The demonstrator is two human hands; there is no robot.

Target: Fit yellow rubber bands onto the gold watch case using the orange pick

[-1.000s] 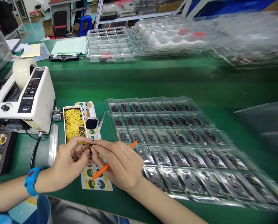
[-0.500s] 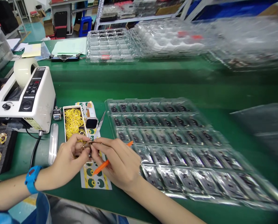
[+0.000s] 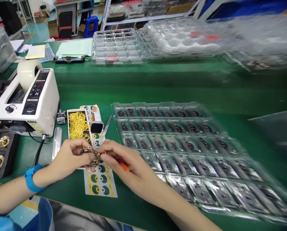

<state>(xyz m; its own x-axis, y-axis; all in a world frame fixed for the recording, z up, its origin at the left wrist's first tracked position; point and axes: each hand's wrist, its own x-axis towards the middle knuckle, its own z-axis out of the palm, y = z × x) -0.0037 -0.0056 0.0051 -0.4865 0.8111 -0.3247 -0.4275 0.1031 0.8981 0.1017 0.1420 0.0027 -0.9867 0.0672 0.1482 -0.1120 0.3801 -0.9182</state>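
My left hand (image 3: 70, 158) pinches a round, copper-coloured metal part (image 3: 94, 159) with an open, ring-like frame. The thumb and fingers of my right hand (image 3: 124, 163) meet at its right edge; whether they pinch something small there is hidden. An orange pen-like tool (image 3: 123, 166) is tucked in my right hand, mostly covered by the fingers. Under my hands lies a sheet of yellow and white stickers (image 3: 101, 186), with several cut-outs showing green. Just beyond stands a white box (image 3: 68, 128) of yellow rings (image 3: 77, 125). Beside it lies a smartwatch (image 3: 96, 126) with a pale strap.
A white tape dispenser (image 3: 47, 102) stands left, near a black foam tray (image 3: 7, 166) of round gold parts. A small metal counter (image 3: 61, 117), a clear strip (image 3: 57, 141) and a pointed silver blade-like piece (image 3: 106, 130) lie nearby. A clear tray (image 3: 218, 136) of dark parts spreads right.
The round part has turned so its open face shows more. My right hand's grip has shifted, and the orange tool, which stuck out on both sides, is now mostly hidden in it.
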